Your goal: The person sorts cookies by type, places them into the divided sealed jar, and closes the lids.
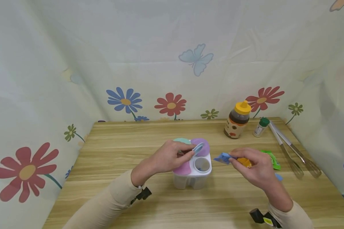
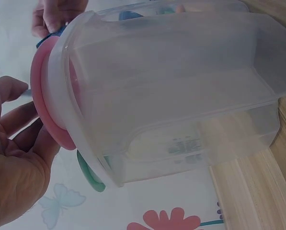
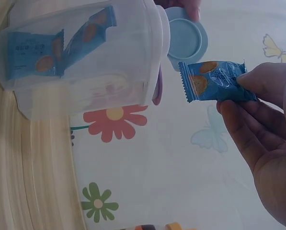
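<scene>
Snack packet poised beside the opened compartment box.

The clear four-lidded box (image 1: 192,171) stands mid-desk; your left hand (image 1: 167,157) pinches its blue lid (image 1: 198,148) up, baring one well, while your right hand (image 1: 253,168) clamps its fingers on a blue snack packet (image 1: 224,158) just right of it. Far right on the wooden desk (image 1: 126,149) stand a honey bottle (image 1: 237,120), tongs (image 1: 286,149) and a whisk (image 1: 302,157), before flowered curtains.

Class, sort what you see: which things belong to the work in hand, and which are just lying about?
In use:
clear container
blue lid
blue snack packet
left hand
right hand

Lying about:
honey bottle
small green-capped jar
tongs
green packet
</scene>
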A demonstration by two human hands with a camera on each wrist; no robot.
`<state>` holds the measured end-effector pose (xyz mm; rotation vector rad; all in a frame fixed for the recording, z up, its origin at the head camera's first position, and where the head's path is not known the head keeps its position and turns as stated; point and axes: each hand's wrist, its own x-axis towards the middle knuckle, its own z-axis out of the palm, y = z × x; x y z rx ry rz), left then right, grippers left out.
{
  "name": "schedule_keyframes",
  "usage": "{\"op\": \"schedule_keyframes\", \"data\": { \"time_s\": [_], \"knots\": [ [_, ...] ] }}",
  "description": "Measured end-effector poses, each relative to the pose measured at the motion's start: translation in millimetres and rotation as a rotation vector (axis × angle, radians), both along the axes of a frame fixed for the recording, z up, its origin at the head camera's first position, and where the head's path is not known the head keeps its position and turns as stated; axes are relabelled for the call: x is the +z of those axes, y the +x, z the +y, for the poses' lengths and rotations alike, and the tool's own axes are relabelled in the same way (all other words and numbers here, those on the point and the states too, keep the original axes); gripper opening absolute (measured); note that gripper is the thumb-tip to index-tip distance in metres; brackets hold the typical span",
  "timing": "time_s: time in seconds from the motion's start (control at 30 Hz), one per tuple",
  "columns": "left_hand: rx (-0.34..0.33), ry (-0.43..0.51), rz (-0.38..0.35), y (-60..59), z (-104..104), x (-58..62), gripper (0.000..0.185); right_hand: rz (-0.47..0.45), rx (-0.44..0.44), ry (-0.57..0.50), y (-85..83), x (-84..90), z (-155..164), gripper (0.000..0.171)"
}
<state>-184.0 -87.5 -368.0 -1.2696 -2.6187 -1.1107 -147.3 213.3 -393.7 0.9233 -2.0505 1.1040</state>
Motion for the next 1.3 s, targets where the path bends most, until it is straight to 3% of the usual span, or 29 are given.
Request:
{"op": "schedule_keyframes", "data": {
  "time_s": [0.4, 0.67, 1.13, 1.3],
  "knots": [
    [-0.005, 0.001, 0.001, 1.0, 0.4, 0.3, 0.024, 0.008, 0.080, -0.009, 0.4, 6.7, -15.2, 0.034],
    [-0.004, 0.000, 0.006, 0.1, 0.9, -0.2, 0.024, -0.015, 0.198, -0.058, 0.2, 1.1, -26.7, 0.036],
    [-0.023, 0.006, 0.018, 0.0, 0.7, -0.1, 0.025, -0.033, 0.239, -0.023, -0.2, -4.6, -42.0, 0.039],
    [-0.025, 0.008, 0.024, -0.4, 0.1, -0.9, 0.025, -0.046, 0.202, 0.032, -1.0, -6.9, -45.5, 0.037]
  ]
}}
